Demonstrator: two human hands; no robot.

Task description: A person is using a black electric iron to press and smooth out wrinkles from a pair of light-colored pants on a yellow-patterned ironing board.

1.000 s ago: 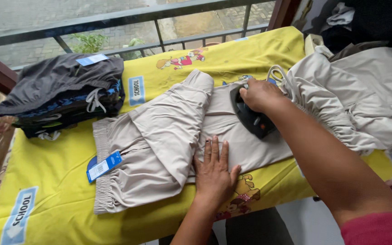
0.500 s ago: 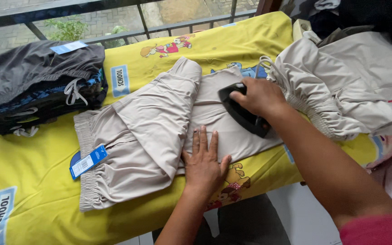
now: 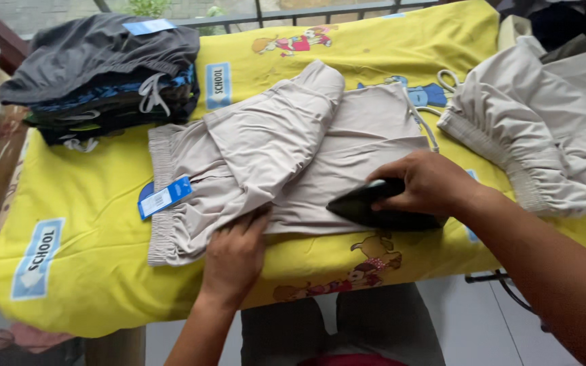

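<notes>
Right hand (image 3: 432, 184) closed around the handle of a dark iron (image 3: 374, 205), iron resting on beige shorts (image 3: 286, 152) near the front edge of the yellow-covered surface (image 3: 89, 224); left hand (image 3: 235, 254) open and flat, fingers pressing the shorts' lower hem, just beside the iron's tip.

Tabletop (image 3: 89, 271) before me: covered by a yellow cloth (image 3: 401, 47) printed with cartoon figures and blue-and-white labels, its edge hanging over the near side. Lying on it:
- beige shorts (image 3: 266, 149), centre, one leg folded over, blue tag at the waistband;
- stack of folded dark garments (image 3: 103, 68), far left corner, grey piece on top;
- heap of beige garments (image 3: 544, 135), right end, elastic waistband showing;
- black iron (image 3: 367, 207), on the shorts' near edge.
</notes>
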